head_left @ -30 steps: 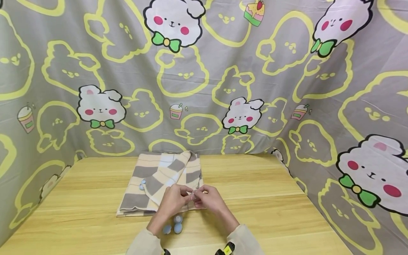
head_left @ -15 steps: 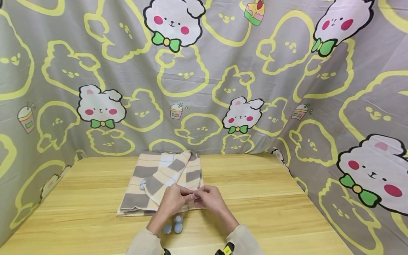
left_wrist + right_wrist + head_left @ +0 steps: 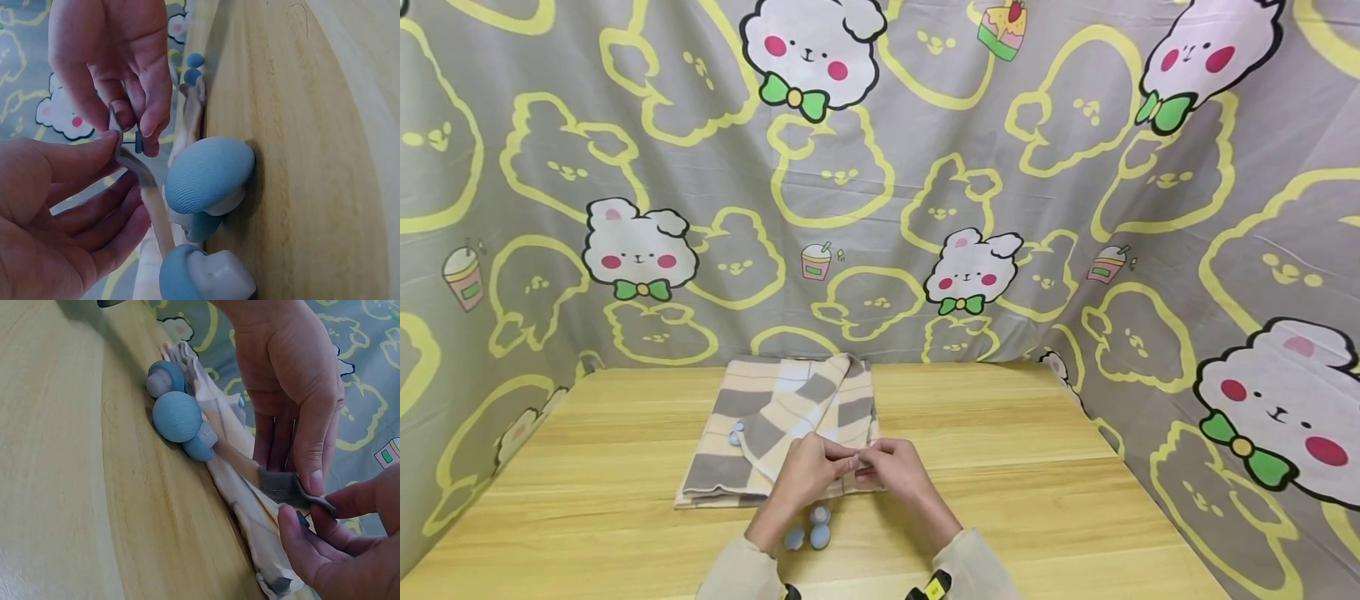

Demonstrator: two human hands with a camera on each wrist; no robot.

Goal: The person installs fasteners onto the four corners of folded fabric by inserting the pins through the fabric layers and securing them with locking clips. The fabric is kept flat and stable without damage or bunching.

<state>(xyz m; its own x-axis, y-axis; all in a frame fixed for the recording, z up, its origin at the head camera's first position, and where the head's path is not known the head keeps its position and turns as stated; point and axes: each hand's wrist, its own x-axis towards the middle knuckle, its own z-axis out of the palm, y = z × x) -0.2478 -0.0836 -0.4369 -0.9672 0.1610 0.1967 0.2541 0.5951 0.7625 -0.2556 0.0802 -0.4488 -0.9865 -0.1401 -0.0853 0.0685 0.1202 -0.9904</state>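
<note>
Left hand (image 3: 811,468): lower centre of the head view, reaching in from the bottom edge and angled inward to the right.
Left fingers: narrow; thumb and forefinger pinch the grey edge of the checked cloth (image 3: 790,379); the remaining fingers are bent behind that edge in the left wrist view.
Right hand (image 3: 897,472): lower centre, angled inward to the left, fingertips meeting those of the other hand.
Right fingers: narrow; they pinch the tip of the same grey edge, with a small dark-blue disc on a thin pin (image 3: 139,144) against them. Exact grip on the disc: cannot tell.
Forearms: converging from the lower edge, beige sleeves (image 3: 976,568) at the wrists.
Checked cloth: left of centre in the lower half, folded in layers, near corner lifted into both hands.
Blue-capped pieces (image 3: 210,175): three, on the table (image 3: 1037,500) near the left wrist, just in front of the cloth.
Blue pieces on cloth (image 3: 737,433): two, at the left edge of the upper flap.
Backdrop: printed curtain (image 3: 880,242) behind the table.
</note>
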